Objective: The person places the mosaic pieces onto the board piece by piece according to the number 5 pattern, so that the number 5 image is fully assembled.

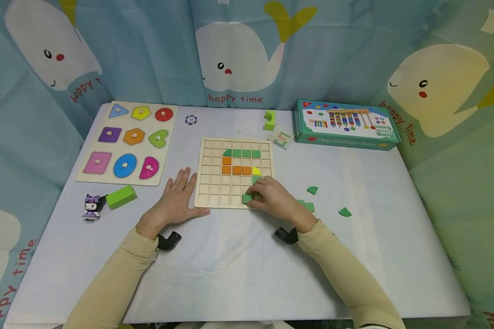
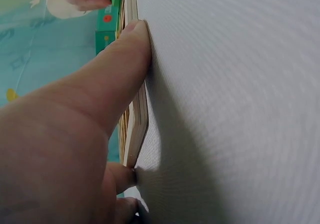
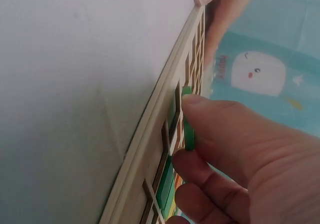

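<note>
A wooden grid board (image 1: pixel 214 187) lies on the table, with green, orange and yellow tiles set in some of its squares. My right hand (image 1: pixel 276 196) is over the board's near right part and pinches a green square tile (image 3: pixel 188 119) between thumb and fingers, just above the grid. Another green tile (image 3: pixel 165 186) sits in the grid under those fingers. At the board's left side my left hand (image 1: pixel 174 198) rests with its fingers spread. Its thumb touches the near edge and other fingers lie along the left edge. Part of the board is hidden beneath my right hand.
Loose green tiles (image 1: pixel 309 207) and quarter-round pieces (image 1: pixel 345 212) lie to the right. A shape puzzle board (image 1: pixel 103 157), a green block (image 1: pixel 121 197) and a small figurine (image 1: pixel 92 208) are at left. Behind stand a game box (image 1: pixel 346 125), a pattern card (image 1: pixel 281 138) and a green notched block (image 1: pixel 269 120).
</note>
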### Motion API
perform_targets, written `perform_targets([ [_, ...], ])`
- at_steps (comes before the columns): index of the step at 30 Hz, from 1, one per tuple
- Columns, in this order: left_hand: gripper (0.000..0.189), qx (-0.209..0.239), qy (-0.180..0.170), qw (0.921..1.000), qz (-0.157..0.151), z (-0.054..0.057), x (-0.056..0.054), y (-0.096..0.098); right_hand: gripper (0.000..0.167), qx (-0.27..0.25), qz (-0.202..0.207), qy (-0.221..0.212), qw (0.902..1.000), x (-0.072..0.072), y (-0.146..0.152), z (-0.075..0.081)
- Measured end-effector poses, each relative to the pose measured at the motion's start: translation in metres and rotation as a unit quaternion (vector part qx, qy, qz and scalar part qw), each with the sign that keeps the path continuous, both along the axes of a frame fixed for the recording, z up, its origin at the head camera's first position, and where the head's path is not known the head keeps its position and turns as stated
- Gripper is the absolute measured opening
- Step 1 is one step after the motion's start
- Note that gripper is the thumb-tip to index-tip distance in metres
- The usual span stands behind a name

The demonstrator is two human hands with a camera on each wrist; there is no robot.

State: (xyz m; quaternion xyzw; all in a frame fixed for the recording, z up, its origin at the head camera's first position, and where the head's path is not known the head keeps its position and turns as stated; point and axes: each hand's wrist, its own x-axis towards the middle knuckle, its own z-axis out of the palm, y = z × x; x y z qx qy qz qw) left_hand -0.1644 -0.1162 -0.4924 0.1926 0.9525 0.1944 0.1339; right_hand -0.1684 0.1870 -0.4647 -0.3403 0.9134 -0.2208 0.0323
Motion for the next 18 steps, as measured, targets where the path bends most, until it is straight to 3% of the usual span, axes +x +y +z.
perform_targets([
  [13,0.109,0.009,0.009,0.9999,-0.002,0.000,0.001,-0.001,0.022,-0.014,0.001,0.019,0.9997,0.003,0.000,-0.003],
  [18,0.109,0.012,0.010,0.9999,-0.003,0.001,0.001,-0.001,0.020,-0.035,-0.034,0.011,0.9987,0.011,0.020,0.007],
])
